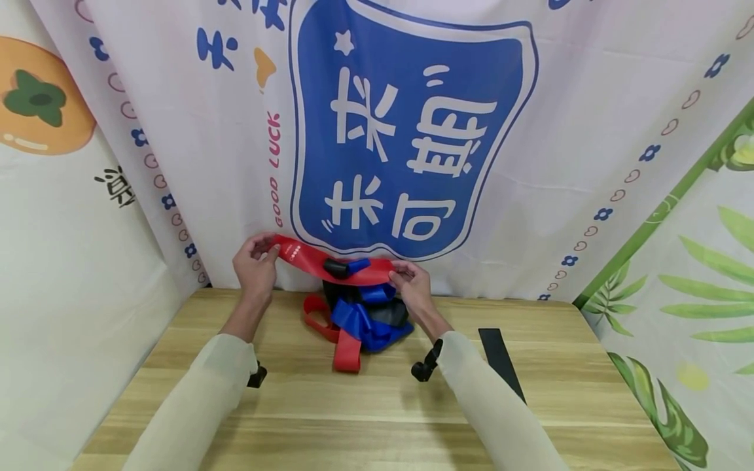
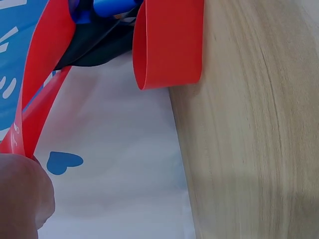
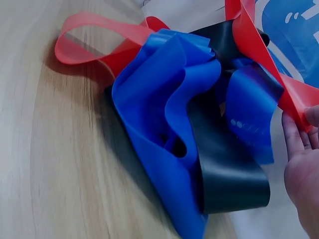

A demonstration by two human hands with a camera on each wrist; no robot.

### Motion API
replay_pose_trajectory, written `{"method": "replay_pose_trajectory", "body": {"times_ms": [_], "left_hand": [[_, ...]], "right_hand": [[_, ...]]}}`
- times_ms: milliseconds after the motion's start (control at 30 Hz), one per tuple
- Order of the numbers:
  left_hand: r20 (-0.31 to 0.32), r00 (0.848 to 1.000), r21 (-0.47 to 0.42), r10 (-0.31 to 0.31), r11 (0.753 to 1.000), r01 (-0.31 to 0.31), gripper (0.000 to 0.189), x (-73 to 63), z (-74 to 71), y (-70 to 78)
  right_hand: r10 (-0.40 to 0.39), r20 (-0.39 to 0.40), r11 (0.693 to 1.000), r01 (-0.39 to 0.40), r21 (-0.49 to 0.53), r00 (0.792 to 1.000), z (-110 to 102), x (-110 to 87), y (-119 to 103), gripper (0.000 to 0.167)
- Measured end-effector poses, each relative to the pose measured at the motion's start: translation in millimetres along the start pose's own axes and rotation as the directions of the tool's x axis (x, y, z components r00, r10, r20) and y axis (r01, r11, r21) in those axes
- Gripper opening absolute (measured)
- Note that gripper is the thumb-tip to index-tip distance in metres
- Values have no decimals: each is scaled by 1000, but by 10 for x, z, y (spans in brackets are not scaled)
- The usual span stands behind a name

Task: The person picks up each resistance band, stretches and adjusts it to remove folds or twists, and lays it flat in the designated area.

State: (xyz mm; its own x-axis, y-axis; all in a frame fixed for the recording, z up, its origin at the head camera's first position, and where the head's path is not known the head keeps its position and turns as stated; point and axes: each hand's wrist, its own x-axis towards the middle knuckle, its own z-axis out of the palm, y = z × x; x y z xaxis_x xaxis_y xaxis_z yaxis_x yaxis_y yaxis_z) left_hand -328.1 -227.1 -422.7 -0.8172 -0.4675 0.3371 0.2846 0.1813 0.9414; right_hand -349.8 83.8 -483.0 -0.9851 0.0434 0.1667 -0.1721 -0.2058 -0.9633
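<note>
A red resistance band (image 1: 312, 263) is stretched out sideways between the two hands, lifted above the back of the table. My left hand (image 1: 256, 267) pinches its left end, beside small white print. At the other end, my right hand (image 1: 413, 286) holds the band between thumb and fingers. Beneath it lies a tangled heap of a blue band (image 3: 164, 99), a black band (image 3: 232, 174) and more red loops (image 1: 347, 353). Part of the blue and black bands passes up over the red stretch. In the left wrist view the left hand (image 2: 22, 196) shows only partly.
The bands lie toward the back edge of a wooden table (image 1: 330, 418). A flat black strip (image 1: 501, 363) lies to the right, beyond the right forearm. Printed white cloth (image 1: 559, 196) hangs right behind the table, and more cloth covers both sides.
</note>
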Motion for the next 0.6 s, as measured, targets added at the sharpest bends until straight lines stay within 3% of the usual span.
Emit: {"method": "replay_pose_trajectory", "body": {"times_ms": [133,333,600], "left_hand": [[-25,999,-18,-26,1000,26,31,12,-9,2],[-59,990,-151,-126,982,116,34,8,-11,-13],[-116,989,-263,-88,963,54,31,27,-23,-29]], "right_hand": [[-2,-10,1000,2,5,1000,27,2,-30,23],[-1,-30,1000,1,19,1000,51,6,-44,22],[-45,-40,997,48,68,998,85,16,-110,28]]}}
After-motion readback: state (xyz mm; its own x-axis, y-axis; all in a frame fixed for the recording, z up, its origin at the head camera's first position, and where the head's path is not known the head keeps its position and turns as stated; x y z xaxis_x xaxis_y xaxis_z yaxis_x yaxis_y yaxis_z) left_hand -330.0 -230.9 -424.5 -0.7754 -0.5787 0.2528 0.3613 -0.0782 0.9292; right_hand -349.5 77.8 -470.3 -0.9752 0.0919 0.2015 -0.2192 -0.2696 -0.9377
